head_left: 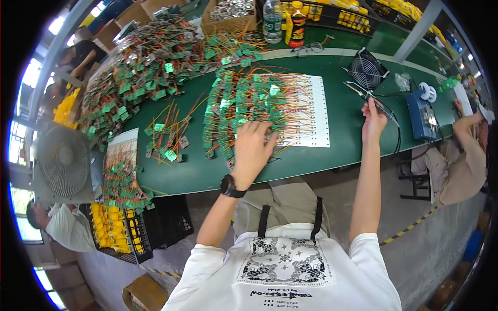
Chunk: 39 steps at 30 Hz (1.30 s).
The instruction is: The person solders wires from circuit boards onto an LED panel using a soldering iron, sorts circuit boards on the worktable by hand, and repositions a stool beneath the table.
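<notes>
My left hand (pixel 253 150) lies over the near end of the rows of small green circuit boards (pixel 244 98). Its fingers are stretched out and the thumb stands apart, touching the boards. Red, yellow and black wires run from these boards onto a white strip board (pixel 319 111). Over the right part of the table, my right hand (pixel 374 122) is closed around a soldering iron (pixel 367 94) with a thin metal front end. A black cable hangs from the iron beside the hand. The fingertips of my left hand are partly hidden among boards and wires.
A large heap of wired boards (pixel 150 62) covers the back left. Loose wired boards (pixel 168 137) lie left of the rows. A small fan (pixel 366 71), a blue box (pixel 421 116) with a white spool, and bottles (pixel 272 23) stand around. Another person (pixel 459 150) sits at right.
</notes>
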Tool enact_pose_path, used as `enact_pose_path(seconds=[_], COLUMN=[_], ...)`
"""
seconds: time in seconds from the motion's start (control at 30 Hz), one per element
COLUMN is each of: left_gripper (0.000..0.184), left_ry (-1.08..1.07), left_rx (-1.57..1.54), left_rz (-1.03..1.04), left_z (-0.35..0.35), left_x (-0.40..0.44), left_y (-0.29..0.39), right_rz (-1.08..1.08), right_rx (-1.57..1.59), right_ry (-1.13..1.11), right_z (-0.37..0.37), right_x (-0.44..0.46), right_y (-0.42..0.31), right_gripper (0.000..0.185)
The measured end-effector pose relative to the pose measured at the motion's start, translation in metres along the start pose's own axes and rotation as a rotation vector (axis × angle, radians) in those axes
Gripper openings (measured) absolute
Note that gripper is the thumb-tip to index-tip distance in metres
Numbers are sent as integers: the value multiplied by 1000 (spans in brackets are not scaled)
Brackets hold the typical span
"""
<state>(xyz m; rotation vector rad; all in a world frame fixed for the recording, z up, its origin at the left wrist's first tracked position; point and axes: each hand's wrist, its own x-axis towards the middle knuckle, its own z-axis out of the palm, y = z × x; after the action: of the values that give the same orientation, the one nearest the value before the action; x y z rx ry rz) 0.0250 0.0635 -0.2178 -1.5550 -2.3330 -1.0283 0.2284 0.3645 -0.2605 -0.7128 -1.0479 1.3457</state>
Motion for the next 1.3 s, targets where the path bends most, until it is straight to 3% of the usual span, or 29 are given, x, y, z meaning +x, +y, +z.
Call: enact_pose_path(seconds=[0.43, 0.5, 0.7, 0.9, 1.07, 1.3], left_gripper=[20, 21, 26, 48, 34, 31], left_ry=[94, 80, 296, 321, 334, 325], left_rx=[-320, -278, 136, 645, 426, 369], left_rz=[-223, -263, -161, -374, -358, -368], left_z=[-9, -17, -51, -94, -102, -104], left_x=[6, -2, -40, -75, -104, -100], left_y=[20, 15, -26, -107, -134, -121], right_rz=[12, 4, 2, 7, -12, -10], right_rx=[3, 7, -12, -40, -44, -25], right_ry=[-38, -38, -47, -54, -71, -82], right_z=[-2, -3, -2, -4, -7, -8], right_x=[0, 0, -1, -2, 3, 2], right_y=[2, 2, 0, 2, 6, 4], right_gripper=[19, 19, 20, 20, 17, 15])
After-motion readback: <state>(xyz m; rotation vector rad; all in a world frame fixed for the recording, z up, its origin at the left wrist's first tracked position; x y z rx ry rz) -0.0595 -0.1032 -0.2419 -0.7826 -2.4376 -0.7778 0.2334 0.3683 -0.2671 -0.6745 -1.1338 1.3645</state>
